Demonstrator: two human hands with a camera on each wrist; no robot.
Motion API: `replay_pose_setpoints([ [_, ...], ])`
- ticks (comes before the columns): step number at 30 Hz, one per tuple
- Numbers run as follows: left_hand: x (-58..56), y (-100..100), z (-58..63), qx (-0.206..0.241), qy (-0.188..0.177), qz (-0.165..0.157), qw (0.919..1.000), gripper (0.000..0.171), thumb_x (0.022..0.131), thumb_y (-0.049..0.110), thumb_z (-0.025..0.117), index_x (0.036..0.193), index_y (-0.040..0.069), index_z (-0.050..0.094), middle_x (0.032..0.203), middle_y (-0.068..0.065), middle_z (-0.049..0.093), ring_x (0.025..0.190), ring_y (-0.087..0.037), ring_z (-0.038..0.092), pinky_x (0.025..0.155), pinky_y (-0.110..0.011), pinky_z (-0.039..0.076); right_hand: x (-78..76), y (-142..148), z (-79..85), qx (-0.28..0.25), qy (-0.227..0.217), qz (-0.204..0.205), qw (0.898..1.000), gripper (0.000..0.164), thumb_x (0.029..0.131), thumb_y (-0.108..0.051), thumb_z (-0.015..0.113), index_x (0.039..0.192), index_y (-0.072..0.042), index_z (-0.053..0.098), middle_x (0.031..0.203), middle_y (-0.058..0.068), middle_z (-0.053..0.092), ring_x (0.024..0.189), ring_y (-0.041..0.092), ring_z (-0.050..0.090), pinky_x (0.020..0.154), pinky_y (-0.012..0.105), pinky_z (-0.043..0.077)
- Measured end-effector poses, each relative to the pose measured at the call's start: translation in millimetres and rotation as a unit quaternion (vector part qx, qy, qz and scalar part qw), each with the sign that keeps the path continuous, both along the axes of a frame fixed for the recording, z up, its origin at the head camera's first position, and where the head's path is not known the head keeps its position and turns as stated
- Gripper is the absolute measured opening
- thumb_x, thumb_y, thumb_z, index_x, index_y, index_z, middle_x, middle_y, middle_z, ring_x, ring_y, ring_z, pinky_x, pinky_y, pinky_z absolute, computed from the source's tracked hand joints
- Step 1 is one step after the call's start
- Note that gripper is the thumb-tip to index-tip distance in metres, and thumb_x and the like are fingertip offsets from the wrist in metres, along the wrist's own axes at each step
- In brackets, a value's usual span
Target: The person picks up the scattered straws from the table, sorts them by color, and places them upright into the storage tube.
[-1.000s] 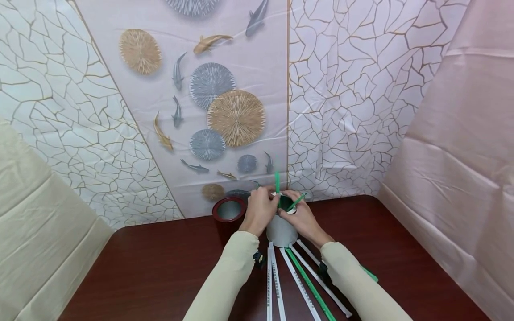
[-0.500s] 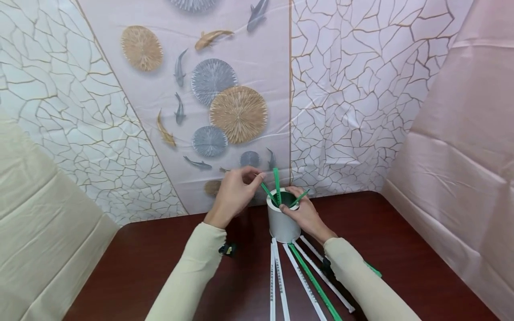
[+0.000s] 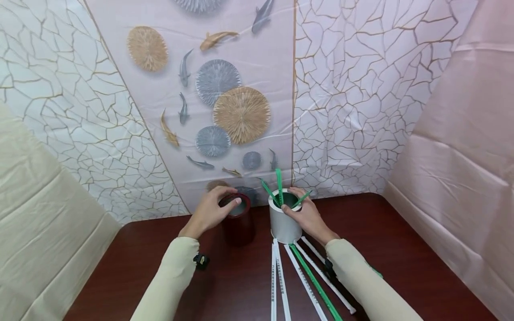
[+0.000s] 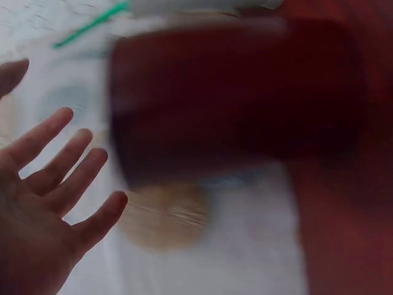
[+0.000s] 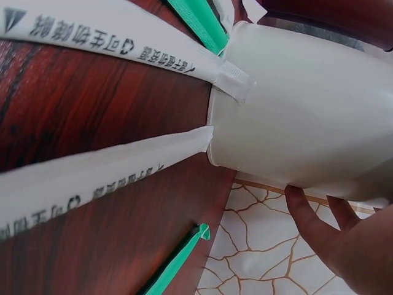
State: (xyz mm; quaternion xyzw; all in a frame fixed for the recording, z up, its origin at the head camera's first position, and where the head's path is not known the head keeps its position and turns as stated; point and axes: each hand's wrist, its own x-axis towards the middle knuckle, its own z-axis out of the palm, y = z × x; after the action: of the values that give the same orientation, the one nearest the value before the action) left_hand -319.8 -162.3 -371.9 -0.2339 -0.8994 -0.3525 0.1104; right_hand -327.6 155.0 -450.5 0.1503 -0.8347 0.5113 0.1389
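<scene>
My left hand (image 3: 209, 211) is at the mouth of a dark red cup (image 3: 240, 229), thumb and fingers spread around its rim. In the left wrist view, the fingers of the left hand (image 4: 46, 209) look loosely extended and apart from the blurred cup (image 4: 233, 98). My right hand (image 3: 308, 219) holds a white cup (image 3: 284, 227) at its rim, thumb at the near side. Several green wrapped straws (image 3: 279, 183) lean out of this cup. The right wrist view shows fingers of the right hand (image 5: 344, 239) along the side of the white cup (image 5: 295, 98).
White wrapped straws (image 3: 282, 281) with printed text and a green one (image 3: 315, 281) fan out on the dark red table (image 3: 140, 267) in front of the white cup. Another green piece (image 5: 181, 261) lies beyond my right arm. A patterned cloth (image 3: 353, 111) hangs behind the table.
My left hand has let go of a green straw in the white cup and moved left and down to the dark red cup. My right hand has stayed on the white cup.
</scene>
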Motion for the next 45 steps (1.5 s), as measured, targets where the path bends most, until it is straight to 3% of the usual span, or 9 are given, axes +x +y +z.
replay_pose_setpoints([
  [5,-11.0,-6,-35.6,-0.032,-0.027,0.010,0.9991,0.064,0.102,0.055,0.065,0.152,0.017,0.056,0.162,-0.008,0.044,0.149,-0.036,0.042,0.116,-0.061,0.038,-0.2,1,-1.8,0.002,0.005,-0.003,1.000,0.070,0.098,-0.028,0.076,0.157,-0.004,0.046,0.163,0.018,0.038,0.149,0.042,0.038,0.116,0.065,0.035],
  [11,-9.9,-2,-57.1,-0.009,-0.021,0.040,0.9990,0.068,0.103,0.056,0.061,0.158,0.018,0.050,0.166,-0.003,0.037,0.154,-0.032,0.036,0.117,-0.061,0.036,0.9,-1,0.7,0.016,-0.004,0.010,1.000,0.073,0.100,-0.034,0.074,0.159,-0.005,0.043,0.166,0.017,0.035,0.150,0.042,0.037,0.117,0.065,0.034],
  [20,-12.1,11,-60.8,-0.046,0.009,0.080,0.9957,0.079,0.098,0.076,0.052,0.160,0.027,0.047,0.167,0.005,0.038,0.147,-0.029,0.047,0.103,-0.060,0.049,13.5,30,26.4,0.091,-0.039,0.021,0.995,0.078,0.105,-0.044,0.066,0.163,-0.001,0.035,0.170,0.022,0.027,0.154,0.046,0.030,0.118,0.068,0.031],
  [27,-11.9,8,-54.7,-0.047,0.005,0.091,0.9947,0.079,0.096,0.075,0.055,0.160,0.029,0.047,0.168,0.006,0.037,0.143,-0.030,0.052,0.101,-0.061,0.050,41.5,84,66.7,0.151,-0.110,0.065,0.980,0.067,0.105,-0.039,0.067,0.155,0.001,0.045,0.144,0.024,0.058,0.118,0.036,0.066,0.092,0.048,0.057],
  [30,-11.5,2,-53.8,-0.044,0.002,0.100,0.9940,0.081,0.094,0.078,0.056,0.160,0.031,0.047,0.168,0.007,0.037,0.140,-0.031,0.054,0.100,-0.064,0.050,50.1,103,72.3,0.145,-0.148,0.083,0.975,0.062,0.107,-0.035,0.065,0.151,0.005,0.049,0.134,0.022,0.065,0.104,0.026,0.069,0.084,0.041,0.060],
  [33,-11.0,-1,-55.0,-0.039,0.000,0.104,0.9938,0.083,0.092,0.080,0.057,0.159,0.032,0.048,0.167,0.007,0.038,0.138,-0.033,0.056,0.098,-0.065,0.050,56.3,118,64.1,0.127,-0.188,0.079,0.971,0.057,0.108,-0.032,0.064,0.146,0.009,0.052,0.131,0.024,0.066,0.098,0.022,0.069,0.081,0.041,0.061],
  [37,-11.2,-1,-57.3,-0.032,-0.002,0.107,0.9937,0.083,0.092,0.078,0.059,0.159,0.031,0.048,0.167,0.007,0.039,0.138,-0.034,0.057,0.098,-0.065,0.050,60.9,135,34.7,0.114,-0.219,0.064,0.967,0.051,0.108,-0.026,0.063,0.140,0.013,0.055,0.124,0.025,0.067,0.092,0.025,0.068,0.075,0.040,0.062],
  [42,-10.6,3,-61.3,-0.025,-0.006,0.103,0.9944,0.083,0.092,0.077,0.059,0.159,0.029,0.049,0.167,0.007,0.039,0.135,-0.035,0.059,0.097,-0.065,0.050,66.7,146,-4.3,0.130,-0.239,0.028,0.962,0.045,0.107,-0.023,0.065,0.134,0.013,0.059,0.101,0.014,0.068,0.082,0.021,0.063,0.067,0.034,0.057],
  [45,-8.7,4,-64.4,-0.020,-0.009,0.101,0.9946,0.083,0.092,0.077,0.060,0.159,0.029,0.049,0.167,0.007,0.039,0.133,-0.035,0.060,0.097,-0.066,0.050,68.4,146,-16.1,0.151,-0.236,0.001,0.960,0.042,0.104,-0.024,0.068,0.129,0.010,0.063,0.096,0.009,0.068,0.078,0.020,0.060,0.064,0.033,0.053],
])
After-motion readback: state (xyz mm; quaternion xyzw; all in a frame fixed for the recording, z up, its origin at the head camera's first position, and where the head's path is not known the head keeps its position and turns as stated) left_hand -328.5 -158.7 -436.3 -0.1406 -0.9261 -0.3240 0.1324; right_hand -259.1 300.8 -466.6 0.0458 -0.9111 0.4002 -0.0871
